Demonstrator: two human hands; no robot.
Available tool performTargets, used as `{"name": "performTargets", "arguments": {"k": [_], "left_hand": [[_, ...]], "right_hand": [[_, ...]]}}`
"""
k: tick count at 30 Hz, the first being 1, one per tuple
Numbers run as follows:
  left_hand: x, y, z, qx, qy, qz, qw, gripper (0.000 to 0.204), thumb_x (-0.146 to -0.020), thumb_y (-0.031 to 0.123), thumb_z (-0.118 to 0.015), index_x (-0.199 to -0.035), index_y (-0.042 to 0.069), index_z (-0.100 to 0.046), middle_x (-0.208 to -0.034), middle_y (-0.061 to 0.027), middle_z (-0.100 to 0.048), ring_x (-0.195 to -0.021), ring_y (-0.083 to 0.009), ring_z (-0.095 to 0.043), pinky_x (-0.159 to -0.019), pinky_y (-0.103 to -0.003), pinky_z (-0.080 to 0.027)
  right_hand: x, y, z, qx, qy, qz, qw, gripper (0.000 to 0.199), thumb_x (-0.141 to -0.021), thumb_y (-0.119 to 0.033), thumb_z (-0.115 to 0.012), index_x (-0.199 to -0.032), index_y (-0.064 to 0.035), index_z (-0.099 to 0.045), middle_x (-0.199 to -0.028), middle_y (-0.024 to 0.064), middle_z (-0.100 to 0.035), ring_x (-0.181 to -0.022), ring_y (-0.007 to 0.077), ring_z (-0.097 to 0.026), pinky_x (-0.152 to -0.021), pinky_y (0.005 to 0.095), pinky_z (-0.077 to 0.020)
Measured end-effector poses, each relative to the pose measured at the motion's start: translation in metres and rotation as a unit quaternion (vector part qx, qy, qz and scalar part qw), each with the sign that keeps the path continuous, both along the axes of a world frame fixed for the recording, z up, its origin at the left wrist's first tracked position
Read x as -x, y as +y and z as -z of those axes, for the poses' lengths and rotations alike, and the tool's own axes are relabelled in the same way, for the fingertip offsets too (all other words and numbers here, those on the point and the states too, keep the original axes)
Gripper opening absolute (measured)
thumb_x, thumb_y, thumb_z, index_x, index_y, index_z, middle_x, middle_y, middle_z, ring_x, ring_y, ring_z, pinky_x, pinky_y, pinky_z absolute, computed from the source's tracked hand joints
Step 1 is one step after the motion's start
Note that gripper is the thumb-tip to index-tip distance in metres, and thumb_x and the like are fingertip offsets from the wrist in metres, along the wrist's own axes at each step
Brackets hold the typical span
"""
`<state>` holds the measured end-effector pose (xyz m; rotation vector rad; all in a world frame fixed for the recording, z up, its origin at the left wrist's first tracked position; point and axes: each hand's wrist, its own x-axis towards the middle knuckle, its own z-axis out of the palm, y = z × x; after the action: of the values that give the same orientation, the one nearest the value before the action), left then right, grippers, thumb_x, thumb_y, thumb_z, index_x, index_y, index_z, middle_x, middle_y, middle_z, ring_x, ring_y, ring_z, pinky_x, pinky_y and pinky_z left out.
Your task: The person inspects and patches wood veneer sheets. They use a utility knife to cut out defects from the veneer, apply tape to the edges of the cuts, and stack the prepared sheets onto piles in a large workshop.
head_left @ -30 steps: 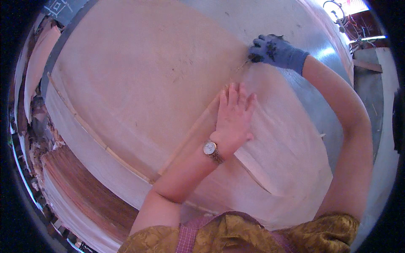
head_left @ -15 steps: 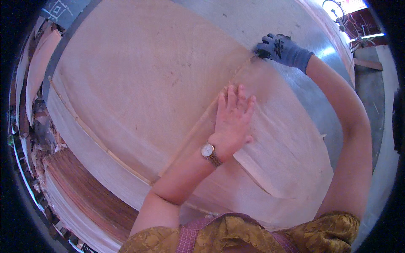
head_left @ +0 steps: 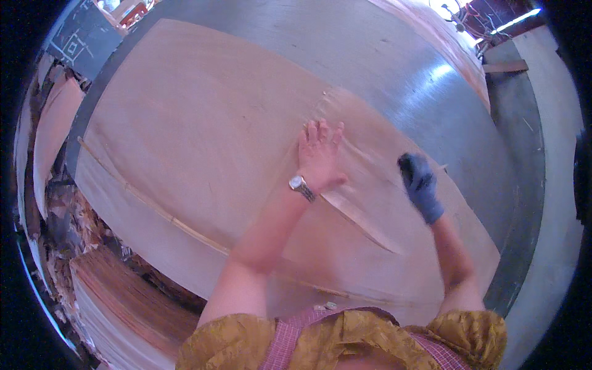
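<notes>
A large, thin sheet of pale wood veneer (head_left: pixel 197 117) lies across a smooth metal tabletop (head_left: pixel 394 68). My bare left hand (head_left: pixel 319 154) presses flat on it, fingers spread, beside a seam that runs toward the far edge; a watch (head_left: pixel 298 183) is on that wrist. Under the heel of this hand a narrow, pointed flap of veneer (head_left: pixel 364 227) extends to the right. My right hand (head_left: pixel 420 182), in a grey-blue glove with dark fingertips, is over the sheet's right part with curled fingers. Whatever it may hold is hidden. Along the near-left side runs a long thin strip (head_left: pixel 163 214).
A stack of reddish-brown and pale veneer (head_left: pixel 132 302) stands at the lower left, with torn scraps (head_left: pixel 92 216) beyond it. A blue-grey panel (head_left: pixel 83 43) is at the far left corner. At the far right are a short wooden piece (head_left: pixel 505 66) and a bicycle (head_left: pixel 462 24).
My right hand has come back from the seam's far end toward me and to the right. My left hand stays flat beside the seam. The view has shifted, showing more of the tabletop.
</notes>
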<state>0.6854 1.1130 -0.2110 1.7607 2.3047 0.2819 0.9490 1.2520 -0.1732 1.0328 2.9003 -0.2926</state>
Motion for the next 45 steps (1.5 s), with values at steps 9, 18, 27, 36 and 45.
{"name": "performTargets", "arguments": {"k": [9,18,27,36,45], "left_hand": [[-0.007,-0.068,-0.035,-0.184,-0.076,0.071,0.977,0.095,-0.068,0.047,-0.076,-0.144,0.009,-0.035,-0.143,-0.0142,-0.042,-0.132,-0.0313,-0.040,-0.107,-0.052,-0.030],[-0.079,-0.195,-0.019,-0.080,0.215,0.279,0.932,0.053,-0.086,0.014,-0.052,-0.137,0.004,-0.045,-0.120,-0.0181,-0.057,-0.113,-0.0315,-0.054,-0.106,-0.055,-0.031],[-0.086,-0.178,0.005,-0.041,0.243,0.319,0.915,0.040,-0.085,0.015,-0.052,-0.123,0.004,-0.058,-0.090,-0.0115,-0.064,-0.085,-0.0257,-0.064,-0.095,-0.052,-0.044],[-0.053,-0.254,-0.111,-0.188,0.129,0.190,0.955,0.011,-0.076,0.004,-0.058,-0.086,0.005,-0.061,-0.080,-0.0105,-0.056,-0.079,-0.0294,-0.058,-0.084,-0.043,-0.048],[0.190,-0.656,-0.131,-0.089,0.192,-0.441,0.872,0.013,-0.080,0.013,-0.060,-0.089,0.004,-0.061,-0.082,-0.0157,-0.060,-0.080,-0.0313,-0.060,-0.071,-0.042,-0.048]], "right_hand": [[-0.067,-0.060,0.031,-0.070,0.128,0.058,0.988,0.027,-0.093,-0.021,-0.054,-0.111,-0.0015,-0.058,-0.114,0.0206,-0.061,-0.103,0.0403,-0.058,-0.088,0.0468,-0.0474],[-0.066,-0.061,0.038,-0.071,0.175,0.082,0.979,0.022,-0.095,-0.023,-0.051,-0.103,-0.0040,-0.057,-0.103,0.0201,-0.062,-0.096,0.0396,-0.059,-0.082,0.0472,-0.0484],[-0.070,-0.062,0.039,-0.021,0.145,0.118,0.982,0.024,-0.096,-0.026,-0.047,-0.102,-0.0058,-0.058,-0.104,0.0200,-0.062,-0.097,0.0390,-0.060,-0.084,0.0477,-0.0485],[-0.065,-0.064,0.033,-0.001,0.110,0.112,0.988,0.029,-0.097,-0.029,-0.043,-0.105,-0.0069,-0.059,-0.106,0.0206,-0.064,-0.101,0.0389,-0.060,-0.084,0.0485,-0.0481],[-0.025,-0.075,0.030,-0.065,-0.036,0.184,0.980,0.034,-0.098,-0.036,-0.039,-0.104,-0.0111,-0.061,-0.102,0.0192,-0.066,-0.100,0.0393,-0.061,-0.086,0.0513,-0.0436]]}}
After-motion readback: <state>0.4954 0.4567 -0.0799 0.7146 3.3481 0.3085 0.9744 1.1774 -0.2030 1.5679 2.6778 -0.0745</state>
